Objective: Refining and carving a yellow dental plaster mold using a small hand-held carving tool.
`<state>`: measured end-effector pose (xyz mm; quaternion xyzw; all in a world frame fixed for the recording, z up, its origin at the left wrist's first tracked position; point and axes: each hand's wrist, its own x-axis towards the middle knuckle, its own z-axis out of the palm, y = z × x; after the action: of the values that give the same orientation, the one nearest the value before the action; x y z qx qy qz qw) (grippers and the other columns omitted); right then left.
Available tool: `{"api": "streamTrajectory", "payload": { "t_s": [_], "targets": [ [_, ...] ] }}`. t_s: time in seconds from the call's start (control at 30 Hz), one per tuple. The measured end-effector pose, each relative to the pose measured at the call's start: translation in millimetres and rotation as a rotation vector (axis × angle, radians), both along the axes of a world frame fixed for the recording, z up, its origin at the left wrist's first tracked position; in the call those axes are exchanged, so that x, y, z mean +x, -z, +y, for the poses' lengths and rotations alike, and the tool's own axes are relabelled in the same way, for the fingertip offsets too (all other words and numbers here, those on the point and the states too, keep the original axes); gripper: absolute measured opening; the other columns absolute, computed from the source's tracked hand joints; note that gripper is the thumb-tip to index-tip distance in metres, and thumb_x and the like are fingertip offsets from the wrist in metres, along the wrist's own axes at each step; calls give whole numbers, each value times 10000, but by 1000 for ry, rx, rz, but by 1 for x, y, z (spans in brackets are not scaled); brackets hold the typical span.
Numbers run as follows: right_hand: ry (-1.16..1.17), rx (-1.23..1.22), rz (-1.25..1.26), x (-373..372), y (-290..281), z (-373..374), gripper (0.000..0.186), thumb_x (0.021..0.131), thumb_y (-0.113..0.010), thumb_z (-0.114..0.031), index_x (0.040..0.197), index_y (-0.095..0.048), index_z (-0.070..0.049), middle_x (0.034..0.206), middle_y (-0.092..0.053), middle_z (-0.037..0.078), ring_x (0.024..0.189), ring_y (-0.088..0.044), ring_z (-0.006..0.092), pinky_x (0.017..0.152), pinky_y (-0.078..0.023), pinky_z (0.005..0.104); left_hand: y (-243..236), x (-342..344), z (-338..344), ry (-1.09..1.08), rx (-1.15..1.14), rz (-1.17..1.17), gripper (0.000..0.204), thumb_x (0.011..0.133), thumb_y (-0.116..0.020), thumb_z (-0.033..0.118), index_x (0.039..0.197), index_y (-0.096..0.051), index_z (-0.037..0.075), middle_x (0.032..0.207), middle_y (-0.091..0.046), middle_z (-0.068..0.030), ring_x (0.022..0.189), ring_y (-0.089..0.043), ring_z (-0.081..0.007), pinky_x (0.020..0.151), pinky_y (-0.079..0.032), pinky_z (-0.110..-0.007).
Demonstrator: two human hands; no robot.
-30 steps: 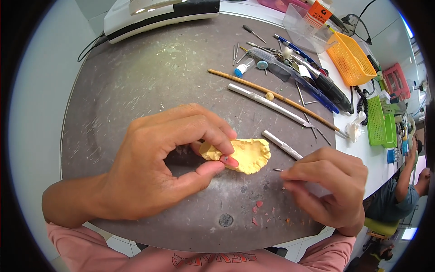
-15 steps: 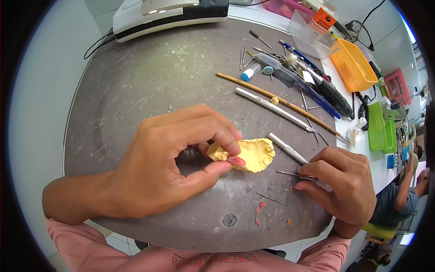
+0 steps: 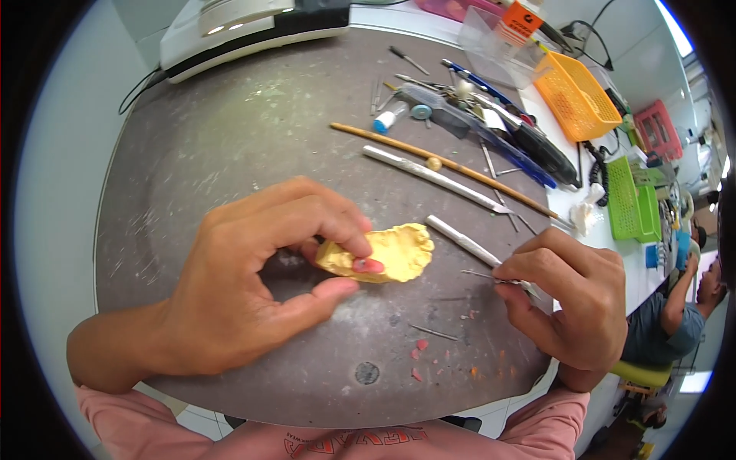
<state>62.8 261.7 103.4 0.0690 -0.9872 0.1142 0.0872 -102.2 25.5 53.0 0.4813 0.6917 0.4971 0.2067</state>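
My left hand (image 3: pixel 257 268) curves round a pale yellow dental plaster model (image 3: pixel 406 253) at the middle of the bench. Its fingers grip the model's left end from behind, and the thumb tip is at the front lower edge. A small pink piece (image 3: pixel 371 266), like wax, lies on the model beside the index fingertip. Over on the right, my right hand (image 3: pixel 579 299) pinches a slim metal instrument (image 3: pixel 478 273), thin end toward the model. Most of this tool is hidden in the fingers. A silver knife-like handle (image 3: pixel 461 239) lies just beyond them, its far end hidden by the hand.
Farther back lie another silver knife (image 3: pixel 433 178), a wooden stick (image 3: pixel 448 165) and a clutter of tools including a brush (image 3: pixel 437 100). Pink scraps (image 3: pixel 418 349) and a metal pin (image 3: pixel 434 332) sit near the front. Orange (image 3: pixel 579 103) and green baskets (image 3: pixel 632 201) stand right; a person (image 3: pixel 678 307) sits beyond.
The whole view has shifted, so things appear farther left. My right hand has raised the metal instrument slightly off the bench. My left thumb has drawn back from the pink piece.
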Motion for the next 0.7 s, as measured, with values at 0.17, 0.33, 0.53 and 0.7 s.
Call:
{"api": "streamTrajectory", "payload": {
  "t_s": [0.17,0.33,0.53,0.7],
  "targets": [
    [24,-60,100,-5,7,-7,222,646,-754,16,845,-695,-62,775,-678,52,620,-657,162,550,-488,260,-1,1,-3,-10,-42,-24,323,786,-733,-104,1080,-658,7,1173,-632,-143,1015,-677,-159,874,-555,-268],
    [9,-123,192,-4,9,-6,258,700,-765,-7,940,-685,-57,789,-654,58,638,-659,199,537,-510,302,-1,4,-2,-20,-33,-135,362,812,-729,-97,1147,-616,-13,1190,-639,-156,1097,-666,-200,969,-554,-318],
    [-54,-193,357,-13,13,-15,328,617,-703,90,921,-727,-31,806,-668,105,650,-607,154,562,-459,250,1,4,-2,23,37,-232,352,856,-721,-75,1178,-588,-30,1219,-653,-188,1185,-639,-228,1012,-535,-350],
    [-52,-149,364,-12,11,-21,413,574,-700,82,950,-774,-73,770,-644,78,650,-590,145,557,-417,259,0,3,0,51,49,-316,341,894,-703,-29,1217,-595,-43,1216,-655,-183,1198,-633,-239,1033,-522,-356]
  ]
}}
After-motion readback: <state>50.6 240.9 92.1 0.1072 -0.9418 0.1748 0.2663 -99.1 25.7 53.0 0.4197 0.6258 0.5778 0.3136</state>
